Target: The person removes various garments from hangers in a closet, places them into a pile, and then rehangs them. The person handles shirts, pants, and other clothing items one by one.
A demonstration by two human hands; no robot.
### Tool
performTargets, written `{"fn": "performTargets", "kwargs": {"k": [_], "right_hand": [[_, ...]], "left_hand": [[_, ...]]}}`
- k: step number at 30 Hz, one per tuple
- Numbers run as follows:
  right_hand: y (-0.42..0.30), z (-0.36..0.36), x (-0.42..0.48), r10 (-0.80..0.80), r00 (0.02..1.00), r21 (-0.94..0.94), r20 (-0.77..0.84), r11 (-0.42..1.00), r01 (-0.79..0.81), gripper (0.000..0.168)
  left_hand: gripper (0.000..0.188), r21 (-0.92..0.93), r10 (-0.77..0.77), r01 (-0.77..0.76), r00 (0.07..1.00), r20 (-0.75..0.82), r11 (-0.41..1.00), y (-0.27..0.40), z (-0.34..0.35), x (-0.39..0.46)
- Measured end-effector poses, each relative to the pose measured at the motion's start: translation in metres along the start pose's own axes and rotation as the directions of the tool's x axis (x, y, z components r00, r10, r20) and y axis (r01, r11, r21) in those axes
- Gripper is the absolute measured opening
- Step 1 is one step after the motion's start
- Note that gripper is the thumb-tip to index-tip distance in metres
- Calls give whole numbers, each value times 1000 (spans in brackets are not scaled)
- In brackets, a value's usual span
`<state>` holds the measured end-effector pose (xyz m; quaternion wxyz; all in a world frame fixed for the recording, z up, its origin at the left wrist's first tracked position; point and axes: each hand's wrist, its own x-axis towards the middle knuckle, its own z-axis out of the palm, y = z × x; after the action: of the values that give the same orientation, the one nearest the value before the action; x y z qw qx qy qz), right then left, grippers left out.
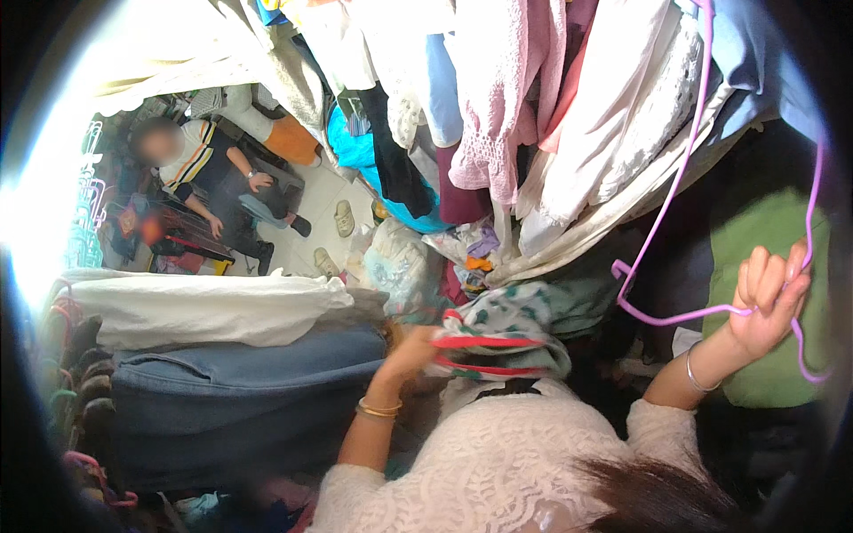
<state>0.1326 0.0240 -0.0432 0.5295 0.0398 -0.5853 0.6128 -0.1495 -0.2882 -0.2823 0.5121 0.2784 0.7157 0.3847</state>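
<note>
My left hand (414, 353), blurred and wearing bangles at the wrist, grips a light patterned garment with red edging (490, 341) in front of my body. The garment has dark green figures and hangs to the right of that hand. Over at the right, my right hand (766, 303) is closed around a purple plastic clothes hanger (673, 193), held up and tilted, with no clothing on it. The two hands are well apart, and the hanger does not touch the garment.
Clothes (493, 120) hang in a row ahead. To the left hang dark blue trousers (246, 400) and a white cloth (213, 306), beside many hangers (90, 200). Plastic bags (400, 266) and shoes (344, 218) lie on the floor. Another person (220, 180) sits at the upper left.
</note>
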Motion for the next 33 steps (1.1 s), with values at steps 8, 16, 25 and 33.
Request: {"fn": "performTargets", "kwargs": {"k": [8, 16, 25, 33], "right_hand": [[26, -3, -61, -2, 986, -279, -164, 959, -45, 32], [40, 6, -112, 412, 905, -503, -102, 764, -405, 33], [110, 55, -112, 682, 699, -728, 217, 590, -349, 13], [99, 85, -70, 511, 712, -582, 481, 794, -177, 21]], "left_hand": [[30, -624, 4, -511, 776, -631, 592, 57, -132, -23], [31, -283, 138, -692, 485, -863, 664, -24, -213, 85], [72, 660, 819, -508, 475, -321, 554, 86, -19, 26], [16, 964, 886, 82, 379, -267, 255, 103, 32, -100]]}}
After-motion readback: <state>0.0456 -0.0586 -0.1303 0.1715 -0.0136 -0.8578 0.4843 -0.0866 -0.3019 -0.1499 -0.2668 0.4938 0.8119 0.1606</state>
